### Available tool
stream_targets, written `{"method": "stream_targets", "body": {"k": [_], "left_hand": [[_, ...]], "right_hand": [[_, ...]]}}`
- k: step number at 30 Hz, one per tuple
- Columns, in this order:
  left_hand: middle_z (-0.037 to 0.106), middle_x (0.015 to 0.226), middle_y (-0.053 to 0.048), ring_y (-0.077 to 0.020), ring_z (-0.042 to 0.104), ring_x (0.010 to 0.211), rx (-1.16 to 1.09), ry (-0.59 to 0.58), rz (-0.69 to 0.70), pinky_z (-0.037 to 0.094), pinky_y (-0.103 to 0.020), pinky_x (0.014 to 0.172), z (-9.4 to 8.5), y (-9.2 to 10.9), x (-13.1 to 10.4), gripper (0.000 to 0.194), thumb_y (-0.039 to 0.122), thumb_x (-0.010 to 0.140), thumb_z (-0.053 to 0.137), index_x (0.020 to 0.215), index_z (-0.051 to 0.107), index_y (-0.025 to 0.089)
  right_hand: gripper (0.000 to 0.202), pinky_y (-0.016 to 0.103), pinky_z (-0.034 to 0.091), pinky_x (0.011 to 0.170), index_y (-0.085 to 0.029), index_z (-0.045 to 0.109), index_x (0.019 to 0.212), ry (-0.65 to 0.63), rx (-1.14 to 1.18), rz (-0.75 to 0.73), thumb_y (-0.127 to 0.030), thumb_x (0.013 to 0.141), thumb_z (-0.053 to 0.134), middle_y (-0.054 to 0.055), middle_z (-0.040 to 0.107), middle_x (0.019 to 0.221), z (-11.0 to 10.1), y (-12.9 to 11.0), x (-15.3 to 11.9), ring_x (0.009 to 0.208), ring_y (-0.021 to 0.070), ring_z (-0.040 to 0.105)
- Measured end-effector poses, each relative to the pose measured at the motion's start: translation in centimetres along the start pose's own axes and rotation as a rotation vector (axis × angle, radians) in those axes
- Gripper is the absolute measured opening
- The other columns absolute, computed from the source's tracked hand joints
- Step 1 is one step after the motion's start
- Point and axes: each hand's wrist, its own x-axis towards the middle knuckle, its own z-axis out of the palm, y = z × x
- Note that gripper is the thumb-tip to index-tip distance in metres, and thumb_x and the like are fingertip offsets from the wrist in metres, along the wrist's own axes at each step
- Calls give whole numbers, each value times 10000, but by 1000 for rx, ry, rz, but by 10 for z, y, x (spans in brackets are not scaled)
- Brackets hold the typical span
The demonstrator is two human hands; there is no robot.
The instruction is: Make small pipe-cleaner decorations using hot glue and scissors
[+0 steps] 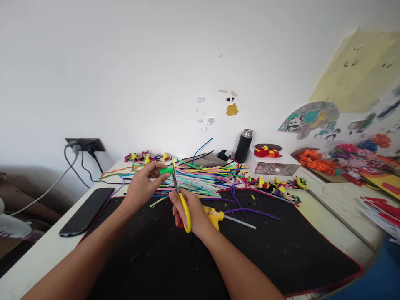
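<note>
My left hand (144,183) pinches a small green fuzzy piece (166,170), which looks like pipe cleaner, between thumb and fingers. My right hand (191,208) grips yellow-handled scissors (186,214), their blades pointing up and away from me. The blades are right at the end of the green piece; whether they touch it I cannot tell. Behind both hands lies a loose pile of many-coloured pipe cleaners (200,182). Just right of my right hand, a yellow glue gun (215,214) rests on the black mat (150,258) with a clear glue stick (240,221) coming out of its back.
A phone (86,211) lies left of the mat. At the back stand a black flask (243,146) and a white box (275,164). Small colourful figures (146,157) line the wall. Purple pipe cleaners (253,211) cross the mat. Orange flowers (318,161) are at right.
</note>
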Motion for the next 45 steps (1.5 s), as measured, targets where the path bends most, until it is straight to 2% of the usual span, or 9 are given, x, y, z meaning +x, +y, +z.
{"method": "stream_targets", "body": {"k": [8, 17, 24, 29, 36, 41, 45], "left_hand": [[645, 775, 8, -193, 615, 714, -18, -10, -11, 489, -311, 677, 0, -2, 0, 320, 459, 825, 731, 1030, 676, 220], [632, 746, 16, -193, 621, 703, -19, -1, -6, 503, -309, 665, 1, -4, 1, 330, 474, 814, 736, 1018, 675, 222], [611, 720, 23, -186, 595, 676, -14, -7, -9, 487, -311, 659, 1, -2, 0, 317, 463, 817, 751, 1014, 683, 225], [660, 730, 6, -201, 626, 687, -227, -26, -132, 505, -328, 677, 0, 0, 3, 457, 549, 736, 837, 996, 682, 207], [687, 711, -1, -188, 636, 688, -466, -5, -239, 526, -323, 718, -2, -3, 5, 490, 602, 744, 844, 959, 696, 187], [709, 741, -13, -184, 632, 694, -460, -16, -235, 518, -319, 717, -2, -4, 5, 489, 585, 763, 843, 999, 707, 179], [695, 709, -9, -182, 623, 684, -446, -23, -223, 505, -311, 700, -2, -2, 5, 471, 591, 775, 831, 973, 713, 180]], "right_hand": [[542, 174, 309, 310, -223, 522, 824, 19, 43, 22, -747, 867, 658, -108, 468, 503, 0, 4, 3, 298, 81, 454], [556, 189, 300, 304, -226, 543, 861, 44, 54, 47, -773, 850, 645, -116, 442, 494, 1, 7, 5, 280, 72, 391], [568, 210, 294, 294, -220, 591, 861, 69, -9, 13, -788, 872, 607, -96, 451, 489, 0, 11, 4, 279, 93, 409], [588, 194, 295, 283, -214, 595, 871, 73, 25, 18, -802, 860, 615, -99, 461, 509, 0, 13, 5, 276, 80, 406], [716, 177, 335, 285, -177, 624, 975, 55, 136, 33, -874, 819, 572, -78, 529, 498, 0, 3, 4, 302, 109, 497], [799, 170, 392, 338, -158, 638, 1052, 36, 149, 45, -910, 804, 535, -31, 607, 524, 1, 4, 6, 394, 156, 630], [828, 190, 446, 381, -157, 630, 1111, -8, 175, 51, -913, 782, 564, -8, 654, 570, 2, 9, 8, 431, 175, 670]]}}
